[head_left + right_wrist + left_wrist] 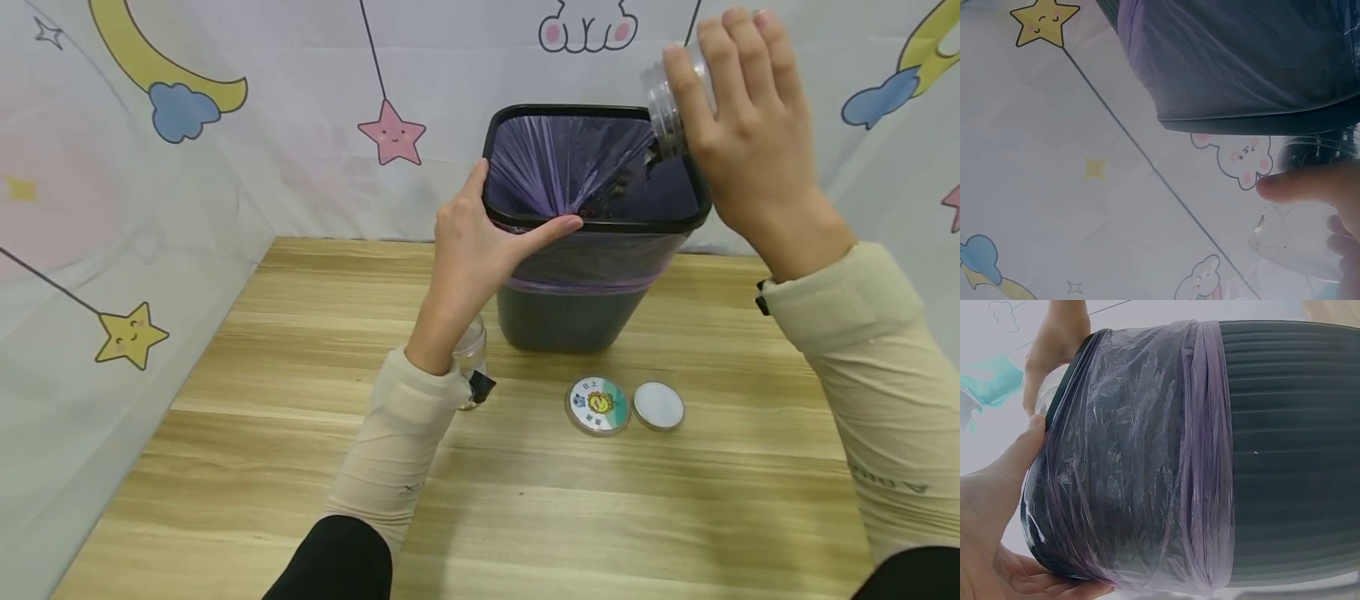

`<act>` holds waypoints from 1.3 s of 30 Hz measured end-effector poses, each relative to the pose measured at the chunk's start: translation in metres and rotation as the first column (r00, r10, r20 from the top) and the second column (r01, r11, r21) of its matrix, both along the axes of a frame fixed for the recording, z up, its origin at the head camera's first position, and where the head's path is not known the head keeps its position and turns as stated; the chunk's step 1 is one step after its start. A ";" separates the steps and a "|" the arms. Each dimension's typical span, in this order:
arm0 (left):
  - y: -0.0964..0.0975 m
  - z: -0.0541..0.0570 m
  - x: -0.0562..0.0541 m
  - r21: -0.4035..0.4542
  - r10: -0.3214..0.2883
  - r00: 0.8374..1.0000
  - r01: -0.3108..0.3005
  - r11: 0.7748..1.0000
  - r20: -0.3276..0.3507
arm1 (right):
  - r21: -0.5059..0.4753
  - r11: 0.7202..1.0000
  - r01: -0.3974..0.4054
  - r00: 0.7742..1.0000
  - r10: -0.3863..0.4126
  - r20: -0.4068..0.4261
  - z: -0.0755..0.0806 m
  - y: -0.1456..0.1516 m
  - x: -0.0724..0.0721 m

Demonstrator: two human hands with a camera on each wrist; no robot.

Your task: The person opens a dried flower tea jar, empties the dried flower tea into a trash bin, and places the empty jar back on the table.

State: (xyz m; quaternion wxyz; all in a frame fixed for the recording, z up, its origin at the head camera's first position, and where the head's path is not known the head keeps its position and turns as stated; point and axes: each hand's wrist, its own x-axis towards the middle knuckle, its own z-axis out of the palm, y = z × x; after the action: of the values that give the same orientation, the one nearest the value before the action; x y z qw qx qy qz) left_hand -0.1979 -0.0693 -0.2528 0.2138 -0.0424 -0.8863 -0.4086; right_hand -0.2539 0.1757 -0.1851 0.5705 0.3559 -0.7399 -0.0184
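My right hand grips a clear jar, tipped with its mouth down over the right rim of a dark trash can. Dark dry bits hang at the jar's mouth, and more lie inside on the purple bag. A few specks cling to the jar wall in the right wrist view. My left hand holds the can's near left corner, thumb along the front rim and fingers at the left side. In the left wrist view the bag folds down over the can's outside.
Behind my left wrist stands another clear jar, partly hidden. Two round lids lie before the can: a printed lid and a plain white lid. A cartoon-printed white cloth hangs around the wooden table.
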 end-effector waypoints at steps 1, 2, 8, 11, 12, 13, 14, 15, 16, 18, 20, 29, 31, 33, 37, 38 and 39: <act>0.000 0.000 0.000 -0.001 0.000 1.000 0.000 1.000 0.001 | 0.004 1.000 0.005 1.000 -0.005 -0.003 0.000 0.000 0.000; 0.000 0.000 0.000 0.000 -0.001 1.000 0.001 1.000 0.004 | 0.007 1.000 0.010 1.000 -0.010 -0.005 0.000 0.000 0.000; 0.000 0.001 -0.001 0.008 -0.003 1.000 0.003 1.000 0.005 | 0.016 0.999 0.035 0.999 -0.035 -0.032 0.001 0.002 -0.005; 0.000 0.001 -0.002 0.009 0.000 1.000 0.000 1.000 0.000 | 0.022 1.000 0.020 0.999 -0.019 -0.046 0.003 0.003 -0.007; 0.000 0.002 -0.002 0.009 -0.001 1.000 0.001 1.000 -0.002 | 0.019 1.000 0.010 0.998 -0.009 -0.055 0.003 0.002 -0.008; 0.000 0.002 -0.002 0.008 0.000 1.000 0.000 1.000 -0.001 | 0.014 1.000 0.001 0.998 -0.001 -0.064 0.003 0.002 -0.009; 0.000 0.002 -0.002 0.008 0.000 1.000 0.000 1.000 0.000 | 0.010 1.000 0.001 0.997 0.000 -0.073 0.004 0.002 -0.009; 0.000 0.002 -0.002 0.009 -0.001 1.000 0.001 1.000 0.003 | 0.008 1.000 -0.002 0.997 0.003 -0.083 0.004 0.002 -0.010; -0.001 0.002 -0.002 0.010 -0.001 1.000 0.001 1.000 0.005 | 0.004 1.000 -0.005 0.996 0.005 -0.087 0.004 0.002 -0.010; -0.001 0.002 -0.002 0.012 -0.003 1.000 0.003 1.000 0.009 | -0.002 1.000 -0.004 0.996 0.004 -0.093 0.004 0.002 -0.010; -0.001 0.002 -0.002 0.013 -0.004 1.000 0.004 1.000 0.015 | -0.001 1.000 -0.003 0.996 0.003 -0.094 0.004 0.001 -0.009; -0.002 0.001 -0.001 0.021 -0.006 1.000 0.005 1.000 0.026 | 0.033 0.999 -0.027 0.997 0.029 -0.074 0.006 -0.002 -0.004; -0.002 0.000 0.000 0.020 -0.004 1.000 0.003 1.000 0.027 | 0.036 0.999 -0.025 0.997 0.027 -0.066 0.006 -0.003 -0.003; -0.002 0.000 0.000 0.019 -0.004 1.000 0.004 1.000 0.025 | 0.037 0.999 -0.022 0.998 0.024 -0.056 0.006 -0.003 -0.001; -0.001 0.000 0.000 0.019 -0.009 1.000 0.009 1.000 0.023 | 0.039 0.999 -0.027 0.998 0.029 -0.049 0.006 -0.005 0.002; -0.001 0.001 0.000 0.023 -0.010 1.000 0.010 1.000 0.024 | 0.044 0.999 -0.032 0.998 0.034 -0.044 0.007 -0.006 0.003; -0.001 0.001 0.000 0.025 -0.010 1.000 0.010 1.000 0.021 | 0.048 0.998 -0.038 0.998 0.040 -0.039 0.008 -0.007 0.003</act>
State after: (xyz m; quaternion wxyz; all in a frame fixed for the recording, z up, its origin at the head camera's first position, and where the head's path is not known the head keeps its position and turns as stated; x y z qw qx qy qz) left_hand -0.1977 -0.0705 -0.2520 0.2029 -0.0397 -0.8832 -0.4211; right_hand -0.2510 0.1686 -0.1774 0.5769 0.3831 -0.7207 -0.0317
